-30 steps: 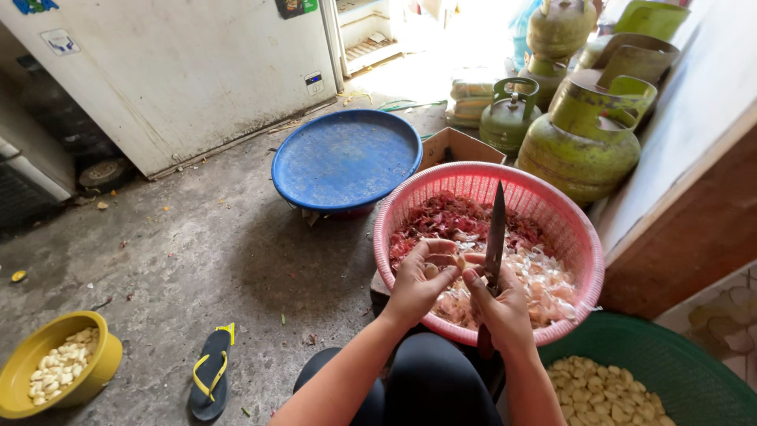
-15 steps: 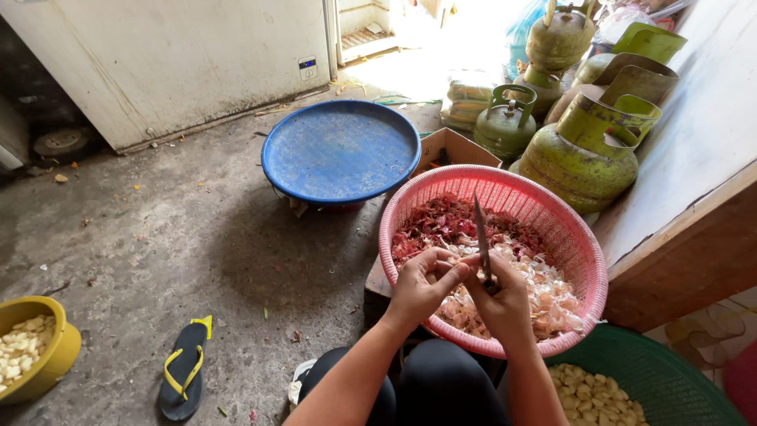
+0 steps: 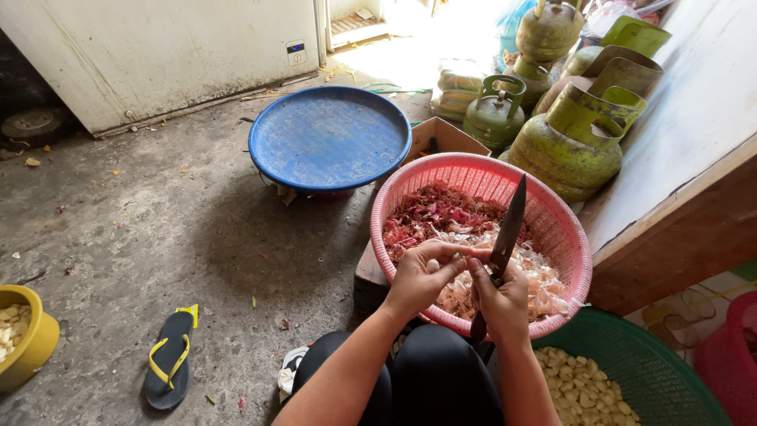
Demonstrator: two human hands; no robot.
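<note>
The right hand [image 3: 501, 296] grips a knife [image 3: 505, 237], blade pointing up and away; left hand [image 3: 422, 276] fingers pinch a garlic clove [image 3: 433, 266] over the pink basket [image 3: 564, 237].

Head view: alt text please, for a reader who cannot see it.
Two bare hands peel a garlic clove over a pink basket of peels; the left hand pinches the clove, the right hand grips a knife. A green basket of peeled cloves sits at right, gas cylinders behind.
</note>
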